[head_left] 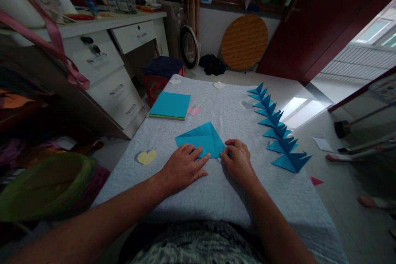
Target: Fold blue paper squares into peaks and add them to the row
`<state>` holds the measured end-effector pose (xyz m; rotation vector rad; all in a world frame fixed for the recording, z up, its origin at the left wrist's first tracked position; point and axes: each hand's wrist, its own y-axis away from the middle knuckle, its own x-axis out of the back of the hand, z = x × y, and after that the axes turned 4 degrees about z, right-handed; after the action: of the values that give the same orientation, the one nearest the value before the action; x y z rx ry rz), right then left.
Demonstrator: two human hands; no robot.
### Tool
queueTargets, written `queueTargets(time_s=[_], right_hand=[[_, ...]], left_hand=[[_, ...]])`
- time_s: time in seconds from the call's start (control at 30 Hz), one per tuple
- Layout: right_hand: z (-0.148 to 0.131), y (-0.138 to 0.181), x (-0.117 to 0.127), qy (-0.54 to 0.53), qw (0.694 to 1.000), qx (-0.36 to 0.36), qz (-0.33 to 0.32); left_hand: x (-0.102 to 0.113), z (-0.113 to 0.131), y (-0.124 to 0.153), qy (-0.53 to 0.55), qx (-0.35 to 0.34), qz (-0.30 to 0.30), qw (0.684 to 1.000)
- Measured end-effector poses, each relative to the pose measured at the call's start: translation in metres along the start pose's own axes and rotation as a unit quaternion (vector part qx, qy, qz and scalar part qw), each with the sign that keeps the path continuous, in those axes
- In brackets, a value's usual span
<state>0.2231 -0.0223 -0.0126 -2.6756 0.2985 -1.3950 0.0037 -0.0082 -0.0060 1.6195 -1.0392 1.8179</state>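
A partly folded sheet of blue origami paper [206, 138] lies flat on the cloth-covered table in front of me. My left hand [185, 163] rests on its lower left edge, fingers spread and holding nothing. At the sheet's right corner, my right hand [236, 159] has thumb and fingers pinched on the paper. Up and to the left sits a square stack of paper [171, 105], blue on top with other colours at its edge. Folded blue paper cranes [289, 159], several of them, stand in a row along the table's right side.
The table's light cloth [173, 206] has heart patches. On the left are a white drawer desk [102, 57] and a green-lined bin [46, 185]. Behind the table stand a stool [163, 66], an open-doored washing machine [189, 47] and a round wooden board [244, 41].
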Motion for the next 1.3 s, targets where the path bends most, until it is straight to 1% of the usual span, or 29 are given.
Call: queueTargets(time_s=[0.13, 0.2, 0.33, 0.43, 0.63, 0.77, 1.0, 1.3], right_hand=[[0.0, 0.0, 0.0, -0.001, 1.0, 0.004, 0.004], [0.0, 0.0, 0.0, 0.0, 1.0, 0.002, 0.005], [-0.001, 0.001, -0.001, -0.001, 1.0, 0.001, 0.004], [0.0, 0.001, 0.0, -0.005, 1.0, 0.0, 0.002], [0.008, 0.001, 0.011, -0.027, 0.999, 0.009, -0.046], [0.013, 0.0, 0.016, -0.035, 0.997, 0.017, -0.062], [0.014, 0.001, 0.014, -0.028, 0.998, 0.013, -0.054], [0.012, 0.0, 0.01, -0.006, 0.999, 0.007, -0.039]], left_hand=[[-0.008, 0.001, 0.0, 0.015, -0.015, 0.007, 1.0], [-0.011, 0.002, 0.001, 0.029, -0.023, 0.0, 0.999], [-0.012, 0.006, 0.005, 0.05, -0.005, -0.031, 0.998], [-0.011, 0.009, 0.008, 0.076, 0.001, -0.034, 0.997], [-0.011, 0.013, 0.009, 0.089, 0.007, -0.044, 0.995], [-0.011, 0.014, 0.01, 0.085, 0.011, -0.046, 0.995], [-0.012, 0.015, 0.004, 0.099, -0.006, -0.059, 0.993], [-0.006, 0.019, -0.007, 0.087, 0.007, -0.08, 0.993]])
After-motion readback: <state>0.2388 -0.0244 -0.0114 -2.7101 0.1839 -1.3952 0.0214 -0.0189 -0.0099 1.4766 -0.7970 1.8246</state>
